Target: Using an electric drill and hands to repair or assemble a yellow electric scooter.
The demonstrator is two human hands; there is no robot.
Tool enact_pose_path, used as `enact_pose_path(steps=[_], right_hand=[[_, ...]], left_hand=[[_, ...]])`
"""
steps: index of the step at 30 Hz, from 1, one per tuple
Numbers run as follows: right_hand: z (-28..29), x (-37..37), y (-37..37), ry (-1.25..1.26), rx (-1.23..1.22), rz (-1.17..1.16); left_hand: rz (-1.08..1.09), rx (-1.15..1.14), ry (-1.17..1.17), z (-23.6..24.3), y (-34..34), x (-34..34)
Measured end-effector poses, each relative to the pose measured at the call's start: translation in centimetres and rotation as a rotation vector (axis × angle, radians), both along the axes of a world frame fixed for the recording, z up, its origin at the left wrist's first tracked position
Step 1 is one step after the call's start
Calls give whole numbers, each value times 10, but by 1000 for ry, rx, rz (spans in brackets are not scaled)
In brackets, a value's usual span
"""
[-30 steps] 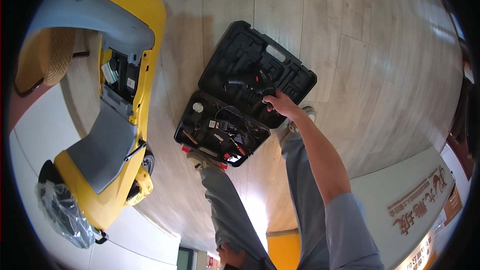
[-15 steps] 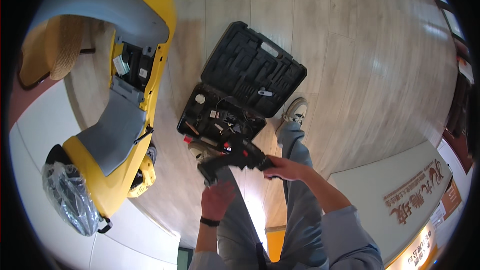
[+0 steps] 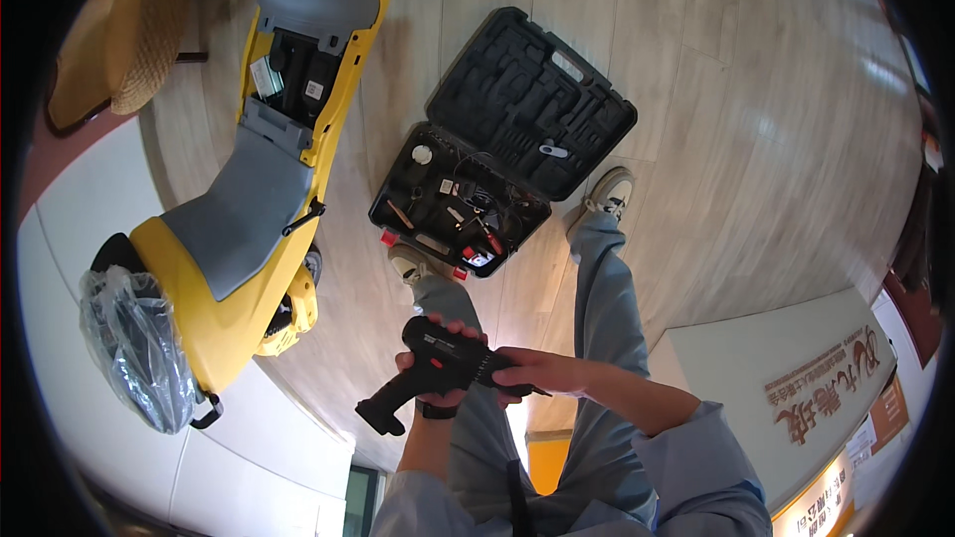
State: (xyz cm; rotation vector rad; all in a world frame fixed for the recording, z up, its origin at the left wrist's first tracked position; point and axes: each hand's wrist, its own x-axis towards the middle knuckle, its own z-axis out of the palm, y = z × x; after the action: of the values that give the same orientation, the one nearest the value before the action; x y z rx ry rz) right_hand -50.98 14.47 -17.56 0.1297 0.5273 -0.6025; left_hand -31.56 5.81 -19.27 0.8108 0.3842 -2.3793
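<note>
A black cordless drill (image 3: 435, 356) lies on its side in front of my legs, its handle pointing down to the left. My left hand (image 3: 448, 326) is wrapped round the drill's body from beneath, with fingertips showing along the far edge. My right hand (image 3: 542, 371) grips the chuck end, thumb on top. A thin dark bit or tip sticks out past the right fingers. Beyond the drill, an open black tool case (image 3: 460, 142) rests on the floor. Its lower half holds a red-handled tool (image 3: 489, 236), a round white piece (image 3: 422, 154) and several small items.
At the left stands a yellow and grey scooter (image 3: 249, 209) with an open compartment under its seat area and plastic wrap (image 3: 134, 343) over one end. A woven straw hat (image 3: 154, 35) sits farther back. A white sign panel (image 3: 776, 358) is at the right.
The drill has come nearer to me and lower in view, away from the case. My left hand has moved from beside its handle to around its body. The view has shifted slightly.
</note>
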Motion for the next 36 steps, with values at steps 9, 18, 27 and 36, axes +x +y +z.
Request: enact_pose_path(steps=[9, 18, 27, 36], right_hand=[[-29, 8, -14, 57, -5, -201], [-102, 78, 17, 744, 569, -396], [113, 174, -13, 265, 353, -1085], [143, 189, 13, 484, 398, -1354]], left_hand=[[281, 85, -184, 29, -6, 50], [438, 331, -303, 58, 2, 81], [-56, 53, -268, 106, -12, 119], [-896, 69, -297, 171, -17, 141]])
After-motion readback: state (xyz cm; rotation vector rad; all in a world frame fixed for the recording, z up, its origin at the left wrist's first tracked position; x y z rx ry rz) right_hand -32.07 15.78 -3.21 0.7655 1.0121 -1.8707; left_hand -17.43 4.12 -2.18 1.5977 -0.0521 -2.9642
